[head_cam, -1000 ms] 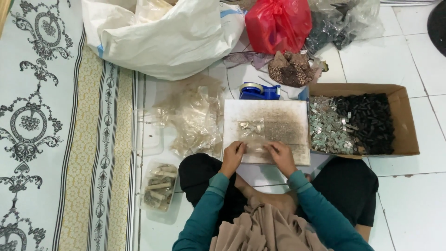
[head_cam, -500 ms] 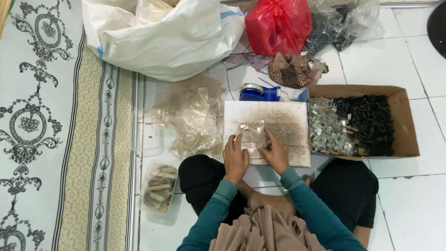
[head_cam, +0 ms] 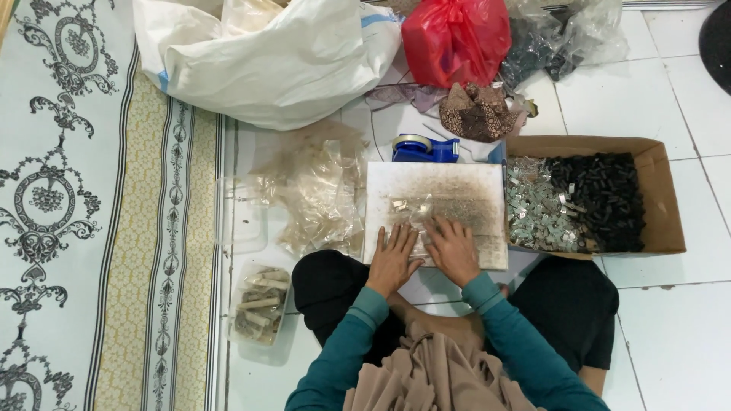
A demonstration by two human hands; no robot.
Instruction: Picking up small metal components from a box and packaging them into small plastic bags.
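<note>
I sit on a tiled floor with a stained white board [head_cam: 457, 190] in front of my knees. My left hand [head_cam: 394, 259] lies flat on the board's near left part, fingers spread. My right hand [head_cam: 451, 247] rests beside it, fingers on a small clear plastic bag [head_cam: 421, 213] and a few small silvery pieces [head_cam: 398, 205] on the board. Whether the right fingers pinch the bag I cannot tell.
A cardboard box [head_cam: 662, 190] at the right holds silvery and black small parts. A blue tape dispenser [head_cam: 424, 148] stands behind the board. Clear bags [head_cam: 320, 194] pile at the left, a filled plastic tub [head_cam: 259, 304] near my knee. White sack [head_cam: 266, 61], red bag [head_cam: 455, 38] behind.
Both hands have moved forward on the board and come close together over the small clear bag; a second ago they were at the board's near edge.
</note>
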